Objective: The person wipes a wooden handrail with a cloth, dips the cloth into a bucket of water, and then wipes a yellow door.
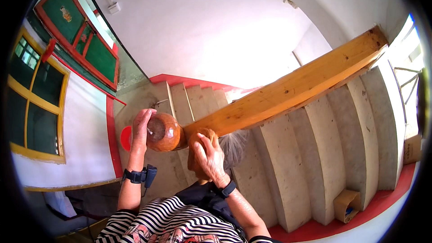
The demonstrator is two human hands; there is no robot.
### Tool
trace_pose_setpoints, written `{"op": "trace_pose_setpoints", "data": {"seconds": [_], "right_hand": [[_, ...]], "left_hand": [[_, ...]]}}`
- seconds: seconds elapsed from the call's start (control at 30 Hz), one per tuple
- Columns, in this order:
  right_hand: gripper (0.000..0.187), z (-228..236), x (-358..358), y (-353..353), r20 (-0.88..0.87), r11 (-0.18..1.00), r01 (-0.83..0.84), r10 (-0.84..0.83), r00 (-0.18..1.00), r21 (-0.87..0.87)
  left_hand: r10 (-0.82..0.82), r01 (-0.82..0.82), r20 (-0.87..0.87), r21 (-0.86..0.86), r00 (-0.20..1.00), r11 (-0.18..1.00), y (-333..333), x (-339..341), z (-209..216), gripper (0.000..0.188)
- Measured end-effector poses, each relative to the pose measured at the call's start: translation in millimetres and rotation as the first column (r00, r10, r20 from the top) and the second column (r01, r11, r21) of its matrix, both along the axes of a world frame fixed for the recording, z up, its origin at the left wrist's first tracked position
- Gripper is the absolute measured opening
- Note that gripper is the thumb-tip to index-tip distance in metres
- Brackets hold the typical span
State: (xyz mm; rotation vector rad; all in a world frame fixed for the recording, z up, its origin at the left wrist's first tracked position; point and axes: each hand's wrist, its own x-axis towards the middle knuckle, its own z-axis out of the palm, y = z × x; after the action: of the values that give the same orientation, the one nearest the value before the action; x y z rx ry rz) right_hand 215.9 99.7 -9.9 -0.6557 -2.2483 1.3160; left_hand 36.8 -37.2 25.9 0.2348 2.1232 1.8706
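A round, varnished wooden ball tops the post at the lower end of a wooden handrail. My left hand rests against the left side of the ball, its fingers stretched along the curve rather than wrapped round it. Bunched on the handrail's near end, just right of the ball, is a brown cloth. My right hand presses on this cloth from above with bent fingers, and part of the cloth hangs toward me. The hand covers some of the cloth.
Concrete steps climb to the right beneath the handrail. A greyish plastic bag hangs below the rail by my right hand. Left of the ball is a red bucket. An open cardboard box sits on a step by the red-edged wall.
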Motion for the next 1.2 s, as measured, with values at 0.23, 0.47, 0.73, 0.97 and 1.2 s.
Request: {"op": "trace_pose_setpoints", "data": {"seconds": [0.23, 0.47, 0.73, 0.97, 1.2], "right_hand": [[0.050, -15.8, -67.0, 14.9, -0.069, 0.945, 0.000, 0.024, 0.997, 0.328], [0.049, -51.4, -74.1, 1.5, 0.264, 0.909, -0.324, 0.256, 0.930, 0.260], [0.033, -34.8, -26.6, -11.8, 0.365, 0.957, -0.285, 0.246, 0.898, 0.056], [0.048, -68.3, 42.0, 10.0, 0.124, 0.844, -0.331, 0.415, 0.901, -0.422], [0.058, 9.0, -52.2, 31.0, 0.046, 0.956, -0.273, 0.279, 0.959, -0.106]], "left_hand": [[0.025, -0.025, 0.027, 0.005, 0.999, 1.000, -3.1, -3.0, -7.9, 0.025], [0.008, -0.009, -0.016, -0.024, 1.000, 1.000, -1.1, -1.2, -1.7, 0.027], [0.015, -0.015, -0.005, -0.036, 1.000, 0.999, -1.8, -4.8, -1.0, 0.029], [0.027, -0.026, 0.016, -0.056, 1.000, 0.998, 6.7, 3.1, 1.1, 0.029], [0.036, -0.036, -0.007, 0.006, 0.999, 0.999, 9.6, 3.2, 4.1, 0.028]]}}
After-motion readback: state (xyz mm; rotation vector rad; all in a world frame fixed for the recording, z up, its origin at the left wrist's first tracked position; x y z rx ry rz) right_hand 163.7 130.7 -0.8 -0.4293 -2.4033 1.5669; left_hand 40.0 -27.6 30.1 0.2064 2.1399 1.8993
